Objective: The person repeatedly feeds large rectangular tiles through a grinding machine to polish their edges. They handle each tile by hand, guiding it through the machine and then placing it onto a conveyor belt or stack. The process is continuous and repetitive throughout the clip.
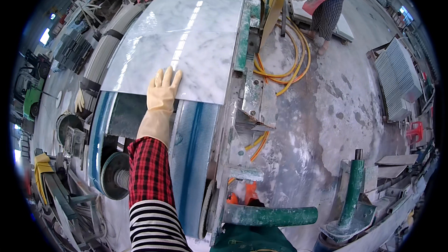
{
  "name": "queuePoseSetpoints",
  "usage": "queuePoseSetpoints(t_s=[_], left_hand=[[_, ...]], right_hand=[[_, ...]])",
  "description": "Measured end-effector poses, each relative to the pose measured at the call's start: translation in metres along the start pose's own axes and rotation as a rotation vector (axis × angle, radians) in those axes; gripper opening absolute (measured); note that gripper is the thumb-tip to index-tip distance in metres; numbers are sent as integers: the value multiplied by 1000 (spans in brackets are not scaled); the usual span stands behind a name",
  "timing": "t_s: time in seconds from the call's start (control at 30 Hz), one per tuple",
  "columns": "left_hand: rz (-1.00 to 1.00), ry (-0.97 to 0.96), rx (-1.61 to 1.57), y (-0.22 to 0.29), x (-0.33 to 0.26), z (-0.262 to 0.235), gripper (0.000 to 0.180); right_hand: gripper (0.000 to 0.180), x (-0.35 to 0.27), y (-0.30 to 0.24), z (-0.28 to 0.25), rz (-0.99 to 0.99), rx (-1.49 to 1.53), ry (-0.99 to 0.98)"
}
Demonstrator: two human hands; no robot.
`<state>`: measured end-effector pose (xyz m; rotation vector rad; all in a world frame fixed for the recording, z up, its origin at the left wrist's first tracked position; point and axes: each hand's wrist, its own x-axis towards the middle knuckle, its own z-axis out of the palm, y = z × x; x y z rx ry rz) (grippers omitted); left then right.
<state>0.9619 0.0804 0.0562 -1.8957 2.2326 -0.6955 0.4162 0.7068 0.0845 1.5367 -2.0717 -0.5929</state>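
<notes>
Hands: the gloved left hand (163, 91) lies open and flat on the marble slab (186, 32); right hand unseen.

The broad top of the marble slab (186, 32) lies bare ahead of the gloved left hand (162, 91), which presses flat on its near edge, so there is open passage forward and to either side across the polished face. On the right, a green metal rail (243, 37) runs just beside the slab's edge and blocks that flank. Beyond it, yellow hoses (294, 60) loop over the wet floor (336, 112). Below the slab's near edge the blue conveyor belt (193, 158) is open. Nearer the body a green handle bar (270, 215) juts rightward; the dim gap left of the belt seems crowded with machine parts.
</notes>
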Motion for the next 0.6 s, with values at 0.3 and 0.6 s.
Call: queuePoseSetpoints(t_s=[0.3, 0.6], left_hand=[[-23, -369, -118, -10, 30, 1, 86], [167, -511, -185, -75, 86, -99, 99]], right_hand=[[61, -7, -1, 2, 41, -108, -2], [62, -19, -38, 2, 104, -202, -1]])
